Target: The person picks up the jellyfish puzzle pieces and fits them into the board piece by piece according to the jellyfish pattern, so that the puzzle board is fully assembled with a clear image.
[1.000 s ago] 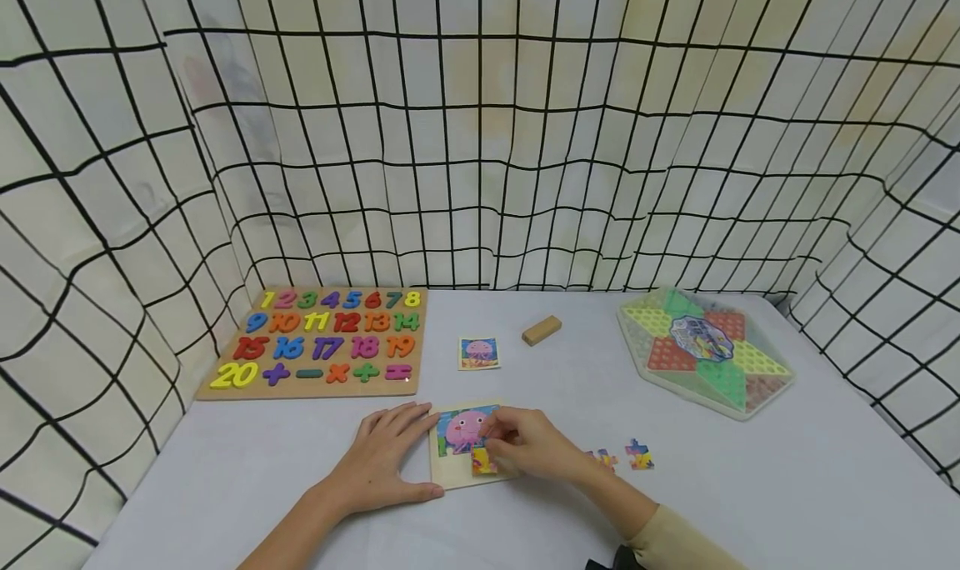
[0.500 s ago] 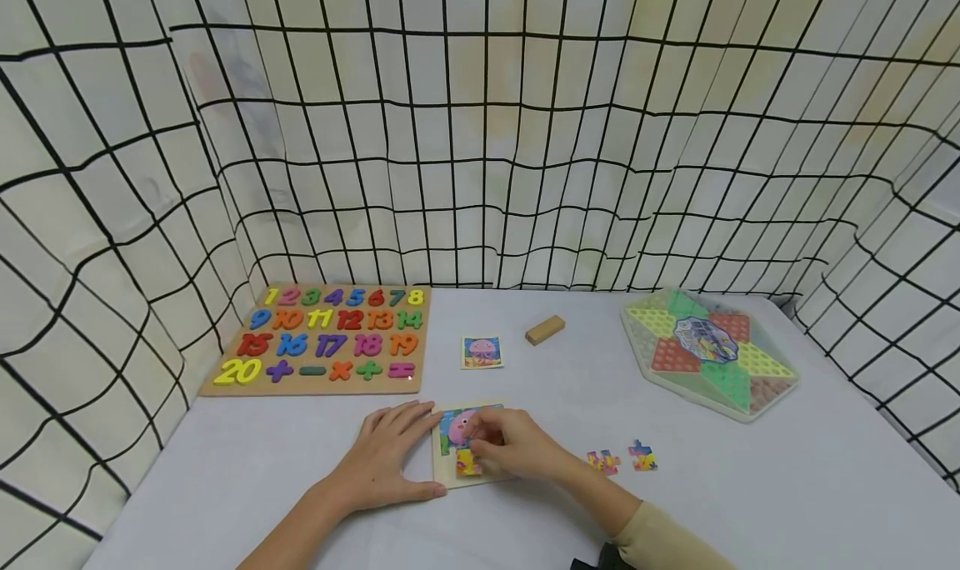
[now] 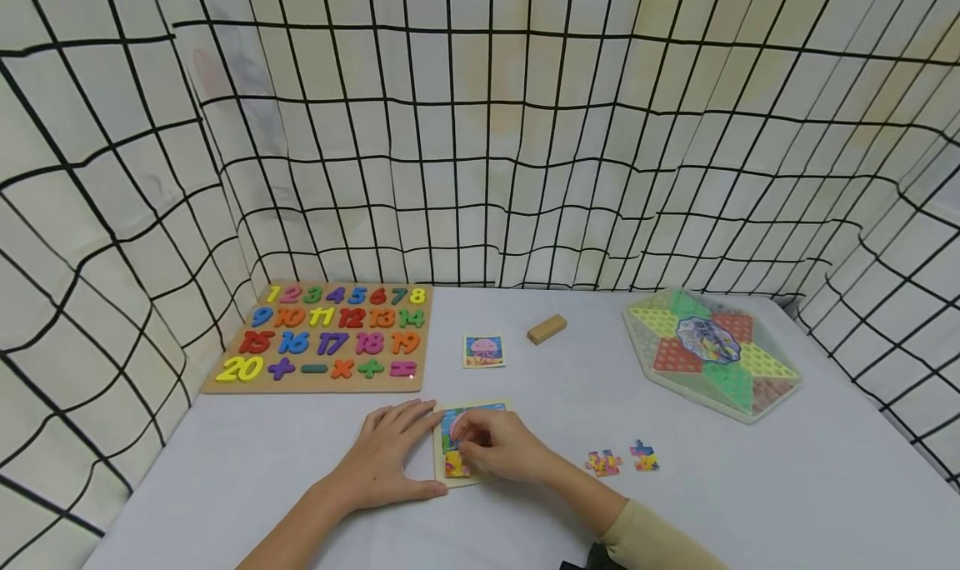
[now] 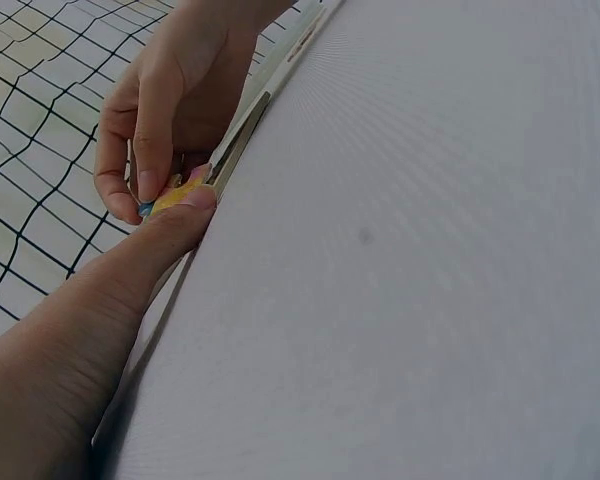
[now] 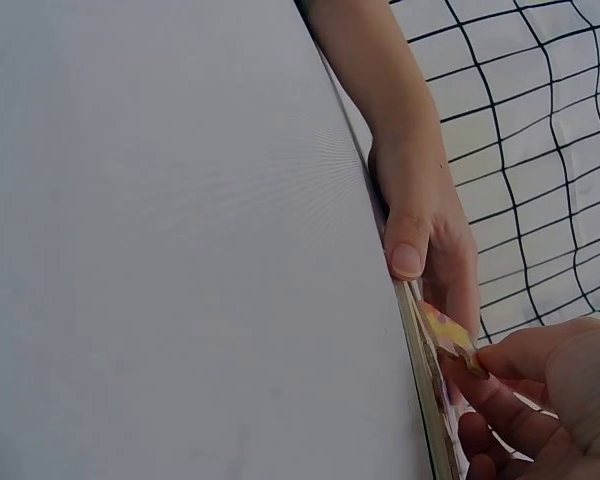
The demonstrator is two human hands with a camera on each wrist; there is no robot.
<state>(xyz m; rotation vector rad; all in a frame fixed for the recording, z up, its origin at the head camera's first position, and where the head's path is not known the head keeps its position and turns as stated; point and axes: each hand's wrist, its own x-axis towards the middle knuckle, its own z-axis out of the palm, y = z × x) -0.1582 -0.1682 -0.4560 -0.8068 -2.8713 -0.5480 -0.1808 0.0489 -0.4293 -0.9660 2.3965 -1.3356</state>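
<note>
My right hand [image 3: 506, 447] pinches a yellow jigsaw piece [image 3: 454, 465] between thumb and fingers, over the lower left of a small wooden puzzle tray [image 3: 475, 479]. In the right wrist view, the piece [image 5: 450, 332] is tilted at the tray's surface. My left hand [image 3: 386, 457] lies with spread fingers along the tray's left side, its thumb at the lower left corner. Part of a pink and blue picture shows in the tray; the right hand hides much of it. Two loose jigsaw pieces, one pinkish [image 3: 603, 462] and one blue and yellow [image 3: 644, 456], lie to the right.
Behind the tray lie a small picture card [image 3: 483, 351] and a wooden block [image 3: 547, 329]. A number board [image 3: 315, 389] stands back left, and a clear hexagonal box with coloured triangles [image 3: 708, 349] back right. Black netting [image 3: 487, 160] surrounds the white table.
My right hand has moved left across the tray with the yellow jigsaw piece, bringing it to the lower left corner. The left hand keeps its place on the tray's edge.
</note>
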